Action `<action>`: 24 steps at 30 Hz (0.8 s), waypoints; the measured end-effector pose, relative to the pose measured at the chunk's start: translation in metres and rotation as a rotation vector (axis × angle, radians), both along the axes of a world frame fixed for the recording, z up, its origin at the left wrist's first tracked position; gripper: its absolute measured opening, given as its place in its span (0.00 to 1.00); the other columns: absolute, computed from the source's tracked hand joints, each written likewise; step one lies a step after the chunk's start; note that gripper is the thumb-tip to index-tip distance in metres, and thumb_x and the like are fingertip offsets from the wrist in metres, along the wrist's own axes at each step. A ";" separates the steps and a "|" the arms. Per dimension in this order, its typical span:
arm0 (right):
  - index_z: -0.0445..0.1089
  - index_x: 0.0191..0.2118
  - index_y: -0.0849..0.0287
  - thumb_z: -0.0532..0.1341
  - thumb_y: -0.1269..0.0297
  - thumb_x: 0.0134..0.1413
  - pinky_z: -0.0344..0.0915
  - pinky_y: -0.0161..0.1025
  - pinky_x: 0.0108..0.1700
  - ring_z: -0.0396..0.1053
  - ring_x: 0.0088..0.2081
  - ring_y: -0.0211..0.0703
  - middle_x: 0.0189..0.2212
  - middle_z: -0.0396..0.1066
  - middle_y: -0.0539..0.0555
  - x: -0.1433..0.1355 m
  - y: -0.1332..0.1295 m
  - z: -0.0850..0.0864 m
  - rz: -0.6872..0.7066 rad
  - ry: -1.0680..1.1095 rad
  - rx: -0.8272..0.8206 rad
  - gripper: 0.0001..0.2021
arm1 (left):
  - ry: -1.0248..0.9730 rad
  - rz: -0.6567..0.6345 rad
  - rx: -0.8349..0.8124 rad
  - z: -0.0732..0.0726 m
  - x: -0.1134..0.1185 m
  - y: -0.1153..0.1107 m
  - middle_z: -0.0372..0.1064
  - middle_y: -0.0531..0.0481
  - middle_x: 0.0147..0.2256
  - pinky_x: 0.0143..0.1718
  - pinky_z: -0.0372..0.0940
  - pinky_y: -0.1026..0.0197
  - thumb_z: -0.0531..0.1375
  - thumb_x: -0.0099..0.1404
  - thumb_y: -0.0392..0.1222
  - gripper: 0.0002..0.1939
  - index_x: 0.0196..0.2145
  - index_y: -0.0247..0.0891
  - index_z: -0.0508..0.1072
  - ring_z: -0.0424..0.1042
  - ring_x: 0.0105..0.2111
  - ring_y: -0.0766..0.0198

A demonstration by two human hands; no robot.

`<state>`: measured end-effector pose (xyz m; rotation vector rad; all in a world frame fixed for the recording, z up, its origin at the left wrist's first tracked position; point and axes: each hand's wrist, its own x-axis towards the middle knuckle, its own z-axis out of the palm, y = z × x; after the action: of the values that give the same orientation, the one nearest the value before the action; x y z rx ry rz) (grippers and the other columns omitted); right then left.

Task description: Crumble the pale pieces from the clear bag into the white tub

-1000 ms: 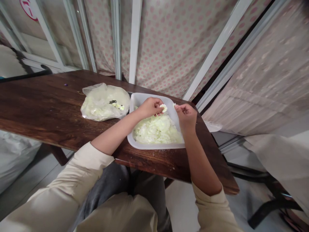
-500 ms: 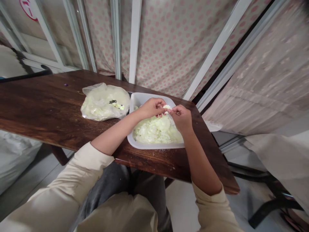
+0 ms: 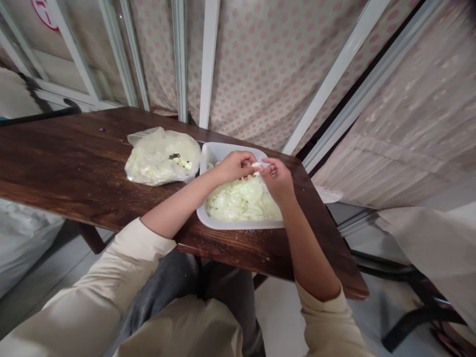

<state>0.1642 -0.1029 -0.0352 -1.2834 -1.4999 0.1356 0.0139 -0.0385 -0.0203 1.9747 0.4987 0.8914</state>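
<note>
Over a white plastic tub, my left hand pinches a small, pale, ruffled piece between thumb and fingers. It looks white with a hint of green; its exact kind is too small to tell. Facing it, my right hand has its thumb tip at the piece, while the index finger is lifted away from the thumb and the other fingers are curled. A heap of similar pale green-white ruffled pieces lies in the tub under both hands. My wrists and hands cover part of the tub's contents.
A clear plastic bag of pale material sits left of the tub on the dark wooden table. Behind the table stand framed panels with a dotted curtain. A white sack is at the lower left, a black metal frame at the right.
My right index finger has lifted away from the thumb, loosening the pinch on the ruffled piece. The left hand has barely moved and keeps its pinch.
</note>
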 end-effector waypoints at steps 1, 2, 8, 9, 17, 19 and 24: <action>0.68 0.31 0.60 0.61 0.56 0.47 0.55 0.36 0.29 0.56 0.24 0.34 0.21 0.58 0.47 0.000 -0.001 0.001 0.014 -0.048 0.007 0.11 | 0.001 -0.004 0.003 0.000 0.000 -0.001 0.67 0.55 0.20 0.19 0.59 0.72 0.60 0.56 0.36 0.05 0.30 0.32 0.66 0.65 0.18 0.76; 0.67 0.28 0.60 0.60 0.57 0.48 0.55 0.36 0.29 0.56 0.24 0.34 0.21 0.59 0.47 -0.001 -0.002 0.002 0.021 -0.094 0.016 0.10 | -0.001 -0.003 0.003 0.001 0.000 -0.001 0.67 0.55 0.20 0.19 0.59 0.72 0.60 0.56 0.35 0.05 0.29 0.32 0.66 0.65 0.18 0.76; 0.58 0.19 0.58 0.58 0.61 0.51 0.50 0.36 0.27 0.51 0.23 0.34 0.18 0.52 0.46 -0.002 -0.007 0.007 0.004 -0.199 0.110 0.14 | -0.017 -0.031 -0.043 0.003 0.000 -0.002 0.68 0.54 0.21 0.20 0.59 0.72 0.60 0.56 0.36 0.05 0.29 0.33 0.66 0.65 0.18 0.76; 0.56 0.19 0.58 0.59 0.60 0.51 0.50 0.36 0.27 0.51 0.23 0.34 0.18 0.50 0.46 -0.002 -0.008 0.008 0.005 -0.202 0.117 0.15 | -0.014 -0.042 -0.046 0.002 -0.001 -0.002 0.69 0.53 0.22 0.20 0.59 0.71 0.60 0.56 0.36 0.05 0.29 0.33 0.66 0.65 0.18 0.76; 0.56 0.23 0.56 0.58 0.51 0.50 0.48 0.34 0.24 0.48 0.19 0.33 0.16 0.48 0.43 0.003 -0.005 0.005 -0.127 0.056 0.098 0.16 | 0.054 0.043 -0.004 -0.002 -0.001 0.004 0.68 0.54 0.20 0.20 0.59 0.70 0.60 0.56 0.35 0.04 0.30 0.33 0.68 0.65 0.17 0.74; 0.59 0.28 0.57 0.59 0.52 0.49 0.51 0.34 0.24 0.51 0.20 0.33 0.17 0.52 0.43 0.004 -0.001 0.001 -0.120 0.082 0.013 0.14 | 0.053 0.027 -0.025 -0.001 -0.001 0.003 0.69 0.54 0.22 0.20 0.60 0.69 0.60 0.57 0.36 0.05 0.31 0.33 0.68 0.65 0.17 0.74; 0.67 0.32 0.59 0.58 0.54 0.50 0.58 0.36 0.31 0.62 0.28 0.37 0.27 0.66 0.51 0.001 -0.002 0.000 -0.013 -0.047 -0.022 0.12 | 0.011 -0.021 -0.005 -0.001 -0.001 0.002 0.69 0.54 0.22 0.20 0.59 0.71 0.60 0.57 0.39 0.07 0.31 0.33 0.66 0.66 0.17 0.75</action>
<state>0.1647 -0.1046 -0.0347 -1.3214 -1.5338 0.1142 0.0131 -0.0364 -0.0216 1.9776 0.4860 0.8656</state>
